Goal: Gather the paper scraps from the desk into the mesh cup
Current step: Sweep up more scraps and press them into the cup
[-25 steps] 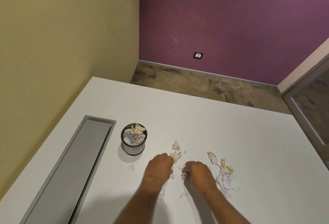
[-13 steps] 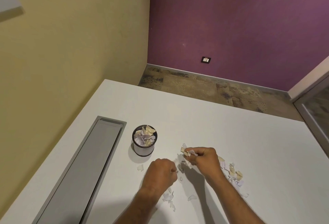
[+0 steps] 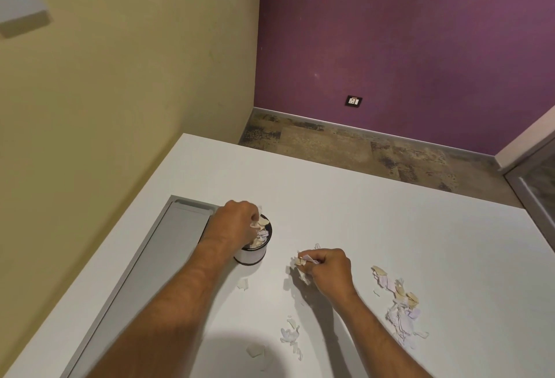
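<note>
Left hand (image 3: 240, 224) now up over the mesh cup (image 3: 255, 250), moved there from the desk surface near the middle of the scatter half a second ago; fingers curled round a small bunch of scraps right at the cup's mouth, so a drop into the cup looks imminent. Cup already heaped to the rim with cream and lilac pieces, standing at about 10 o'clock from the right hand, just beside the grey cable tray (image 3: 168, 257) set into the desk (image 3: 390, 227). Right hand (image 3: 329, 268) lower and nearer than a moment back, knuckles up, fingertips pinching a few scraps (image 3: 303, 260) just above the surface, more paper bunched under the palm. Forearms reaching in from 6 o'clock, left stretched far forward, right bent in shorter. Largest remaining pile (image 3: 399, 305) at 3 to 4 o'clock of the right hand, well apart from the cup; smaller bits (image 3: 289, 334) at 6 o'clock between the forearms, one stray piece (image 3: 243, 284) just below the cup. Judged roughly half done: cup close to full, so some risk of spill-over on the next drops.
</note>
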`<control>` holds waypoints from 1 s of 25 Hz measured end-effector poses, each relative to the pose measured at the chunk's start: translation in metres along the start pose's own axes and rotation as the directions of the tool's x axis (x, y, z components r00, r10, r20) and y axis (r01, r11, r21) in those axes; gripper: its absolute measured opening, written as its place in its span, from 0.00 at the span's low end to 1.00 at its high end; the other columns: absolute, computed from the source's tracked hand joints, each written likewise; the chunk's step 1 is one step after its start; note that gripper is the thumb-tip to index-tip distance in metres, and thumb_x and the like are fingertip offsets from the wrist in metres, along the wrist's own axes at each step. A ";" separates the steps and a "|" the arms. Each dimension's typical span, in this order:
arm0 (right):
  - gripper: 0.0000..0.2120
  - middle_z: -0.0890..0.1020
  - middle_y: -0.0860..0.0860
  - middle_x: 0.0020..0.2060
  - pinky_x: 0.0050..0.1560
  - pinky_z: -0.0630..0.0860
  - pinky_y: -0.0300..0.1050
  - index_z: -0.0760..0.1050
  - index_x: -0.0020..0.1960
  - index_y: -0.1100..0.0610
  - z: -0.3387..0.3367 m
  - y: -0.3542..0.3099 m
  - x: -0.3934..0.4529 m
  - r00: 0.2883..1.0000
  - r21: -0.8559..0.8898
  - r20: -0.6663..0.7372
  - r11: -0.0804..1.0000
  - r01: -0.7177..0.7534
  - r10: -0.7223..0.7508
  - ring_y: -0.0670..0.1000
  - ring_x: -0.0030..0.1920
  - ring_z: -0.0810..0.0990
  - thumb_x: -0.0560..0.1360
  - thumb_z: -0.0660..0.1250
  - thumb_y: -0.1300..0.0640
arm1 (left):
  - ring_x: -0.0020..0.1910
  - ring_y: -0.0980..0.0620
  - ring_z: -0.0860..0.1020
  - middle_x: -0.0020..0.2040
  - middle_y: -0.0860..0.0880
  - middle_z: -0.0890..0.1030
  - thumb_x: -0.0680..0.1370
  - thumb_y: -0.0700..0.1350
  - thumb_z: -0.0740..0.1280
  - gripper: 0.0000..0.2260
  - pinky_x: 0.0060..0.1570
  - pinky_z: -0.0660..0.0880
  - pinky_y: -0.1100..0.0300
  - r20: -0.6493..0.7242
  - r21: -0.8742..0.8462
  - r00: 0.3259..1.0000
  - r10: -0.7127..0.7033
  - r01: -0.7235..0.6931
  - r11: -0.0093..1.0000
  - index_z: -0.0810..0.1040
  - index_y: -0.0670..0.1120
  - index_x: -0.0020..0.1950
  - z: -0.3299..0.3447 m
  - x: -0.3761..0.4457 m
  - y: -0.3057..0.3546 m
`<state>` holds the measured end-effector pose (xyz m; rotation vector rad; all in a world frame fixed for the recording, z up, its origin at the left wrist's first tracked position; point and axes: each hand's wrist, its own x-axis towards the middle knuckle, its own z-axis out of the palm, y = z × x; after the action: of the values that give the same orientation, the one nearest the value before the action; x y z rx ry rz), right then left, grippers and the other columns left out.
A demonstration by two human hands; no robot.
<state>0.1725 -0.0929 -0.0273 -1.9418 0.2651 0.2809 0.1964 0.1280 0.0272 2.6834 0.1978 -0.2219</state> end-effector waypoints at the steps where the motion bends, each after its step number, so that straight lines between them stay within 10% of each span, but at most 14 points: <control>1: 0.11 0.86 0.44 0.31 0.30 0.75 0.31 0.85 0.33 0.49 0.000 0.000 0.002 1.000 0.002 0.000 1.000 0.004 -0.004 0.42 0.29 0.82 0.66 0.78 0.65 | 0.51 0.44 0.80 0.52 0.44 0.81 0.71 0.40 0.70 0.10 0.50 0.78 0.57 0.053 0.069 0.999 0.000 -0.004 0.998 0.82 0.49 0.51 0.006 0.007 0.000; 8: 0.07 0.87 0.47 0.37 0.38 0.76 0.34 0.87 0.39 0.53 -0.005 0.008 0.012 1.000 0.013 -0.014 1.000 -0.009 0.009 0.43 0.35 0.83 0.66 0.78 0.64 | 0.58 0.39 0.78 0.60 0.40 0.77 0.76 0.40 0.65 0.14 0.54 0.75 0.52 0.234 0.351 0.972 0.023 -0.107 0.930 0.75 0.41 0.61 0.042 0.037 0.008; 25: 0.07 0.88 0.46 0.42 0.45 0.82 0.42 0.87 0.40 0.55 -0.005 0.001 0.019 1.000 0.074 -0.029 0.997 0.001 0.001 0.47 0.41 0.86 0.66 0.78 0.65 | 0.59 0.41 0.78 0.61 0.41 0.77 0.77 0.37 0.63 0.14 0.56 0.77 0.51 0.279 0.408 0.960 -0.015 -0.105 0.907 0.75 0.40 0.63 0.058 0.050 0.007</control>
<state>0.1906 -0.0989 -0.0329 -1.8743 0.2910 0.2397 0.2392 0.1010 -0.0311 3.0323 -0.0037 -0.6932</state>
